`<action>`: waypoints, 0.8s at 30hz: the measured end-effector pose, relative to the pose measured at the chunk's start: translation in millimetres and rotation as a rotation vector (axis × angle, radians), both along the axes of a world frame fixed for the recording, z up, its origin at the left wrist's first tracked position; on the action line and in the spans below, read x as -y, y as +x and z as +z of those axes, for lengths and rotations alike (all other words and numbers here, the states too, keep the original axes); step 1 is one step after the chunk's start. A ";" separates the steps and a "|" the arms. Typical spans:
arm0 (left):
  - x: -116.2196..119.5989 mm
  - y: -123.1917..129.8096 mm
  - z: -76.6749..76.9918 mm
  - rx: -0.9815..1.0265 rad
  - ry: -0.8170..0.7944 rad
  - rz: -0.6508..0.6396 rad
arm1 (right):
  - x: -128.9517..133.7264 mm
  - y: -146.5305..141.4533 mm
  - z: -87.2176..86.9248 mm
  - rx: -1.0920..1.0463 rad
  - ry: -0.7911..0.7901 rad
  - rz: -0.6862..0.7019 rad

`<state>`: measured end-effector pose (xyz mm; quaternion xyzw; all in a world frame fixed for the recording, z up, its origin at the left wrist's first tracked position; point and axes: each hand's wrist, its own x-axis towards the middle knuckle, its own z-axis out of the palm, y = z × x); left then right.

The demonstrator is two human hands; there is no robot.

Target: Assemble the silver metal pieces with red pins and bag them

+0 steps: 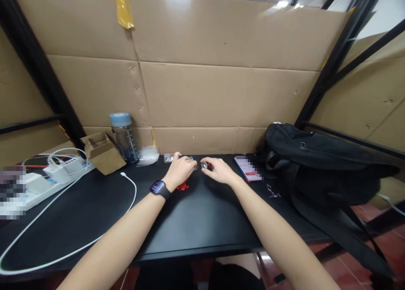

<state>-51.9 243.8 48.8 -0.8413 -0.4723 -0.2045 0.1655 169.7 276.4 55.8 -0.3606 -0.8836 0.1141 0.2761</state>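
My left hand (181, 171), a dark watch (160, 188) on its wrist, has its fingers closed over a piece of clear plastic wrapping (195, 165) above the black table. Beneath that palm lies a bundle of red cord (182, 186). A short gap to the right, my right hand (220, 171) curls thumb and fingers around a small shiny item (205, 166) with a red part; its exact kind is too small to make out. Just behind the left hand lies a small clear packet (169, 157) with something red in it.
A blue-lidded bottle (122, 140), an opened cardboard box (104, 155) and crumpled clear plastic (148, 155) stand at the left. A power strip (34, 193) and white cable (134, 193) lie farther left. To the right are a phone (248, 169), a keychain (272, 192) and a black bag (329, 163).
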 end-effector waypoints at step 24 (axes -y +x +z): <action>14.0 1.4 -14.0 0.032 -0.377 -0.312 | 5.8 20.8 20.5 0.149 -0.135 0.125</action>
